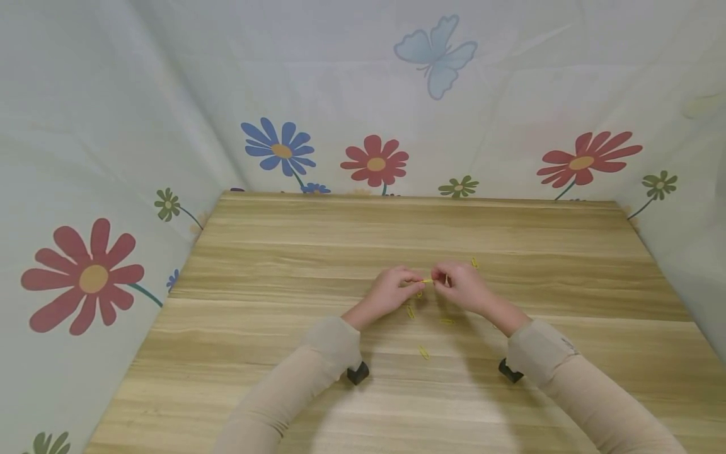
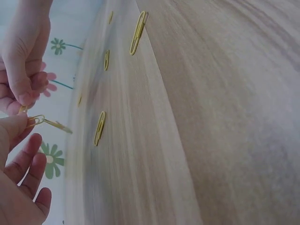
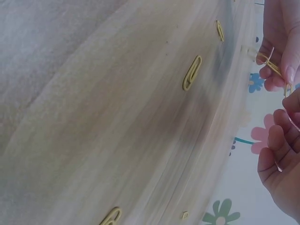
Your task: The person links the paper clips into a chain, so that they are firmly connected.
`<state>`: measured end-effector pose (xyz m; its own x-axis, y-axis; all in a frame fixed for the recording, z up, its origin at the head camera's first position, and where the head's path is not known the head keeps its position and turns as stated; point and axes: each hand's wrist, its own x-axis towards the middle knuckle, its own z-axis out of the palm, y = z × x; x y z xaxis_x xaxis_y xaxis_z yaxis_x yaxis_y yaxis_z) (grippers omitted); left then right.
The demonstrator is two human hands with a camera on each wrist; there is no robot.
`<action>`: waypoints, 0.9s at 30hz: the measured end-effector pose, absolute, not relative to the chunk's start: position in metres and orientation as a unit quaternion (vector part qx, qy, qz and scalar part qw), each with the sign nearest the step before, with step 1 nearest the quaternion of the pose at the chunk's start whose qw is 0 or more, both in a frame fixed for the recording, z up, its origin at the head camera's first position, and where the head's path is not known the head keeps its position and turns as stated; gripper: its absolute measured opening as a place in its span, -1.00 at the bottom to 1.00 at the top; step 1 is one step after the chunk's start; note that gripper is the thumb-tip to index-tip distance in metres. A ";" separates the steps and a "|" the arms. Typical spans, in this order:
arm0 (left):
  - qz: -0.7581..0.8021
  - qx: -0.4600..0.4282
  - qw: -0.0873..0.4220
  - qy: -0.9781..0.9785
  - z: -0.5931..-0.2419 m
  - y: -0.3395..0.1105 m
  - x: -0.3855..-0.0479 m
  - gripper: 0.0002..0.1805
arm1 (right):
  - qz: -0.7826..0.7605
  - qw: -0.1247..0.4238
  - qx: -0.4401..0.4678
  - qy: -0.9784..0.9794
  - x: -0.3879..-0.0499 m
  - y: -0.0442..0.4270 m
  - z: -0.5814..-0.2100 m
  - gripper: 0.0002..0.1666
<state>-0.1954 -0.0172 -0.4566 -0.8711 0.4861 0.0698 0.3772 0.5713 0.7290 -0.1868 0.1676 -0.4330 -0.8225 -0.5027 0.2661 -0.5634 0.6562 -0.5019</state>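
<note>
A pale cloth backdrop (image 1: 340,69) printed with flowers and a butterfly rises behind and beside the wood-grained counter (image 1: 283,252). Over the counter reach two beige sleeves (image 1: 317,366), and from them the left hand (image 1: 391,290) and right hand (image 1: 462,287) meet, nearly touching. A small dark block (image 1: 358,373) juts below each cuff. The left hand's thumb and forefinger pinch a yellow paper clip (image 2: 36,120), its other fingers bent loosely and spread apart; the right hand's thumb and forefinger pinch yellow wire (image 2: 23,108) just beside it, the remaining fingers curled in. Whether that wire is the same clip or another, the fingertips hide. A linked clip (image 2: 58,125) dangles from the left-hand one, above the counter. Several loose clips (image 1: 423,352) lie scattered on the counter nearer the person, and another (image 1: 474,262) lies beyond the right hand. These clips should prove very light, springy rather than rigid, smooth enough to twist between fingertips, and hard to break though easily bent out of shape. The best hold is probably flat across the long sides near one rounded end, leaving the other loop exposed.
</note>
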 end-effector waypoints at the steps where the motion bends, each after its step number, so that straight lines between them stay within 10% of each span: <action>1: 0.392 0.244 0.068 0.885 -0.457 -0.017 -0.195 -0.75 | 0.296 0.048 0.291 -0.909 -0.187 0.168 -0.433 -0.94; 12: 0.378 0.233 0.056 0.894 -0.461 -0.020 -0.197 -0.75 | 0.348 -0.057 0.184 -0.917 -0.196 0.201 -0.440 -0.72; 27: 0.400 0.216 0.051 0.890 -0.462 -0.022 -0.197 -0.77 | 0.307 -0.045 0.064 -0.948 -0.216 0.253 -0.455 -0.59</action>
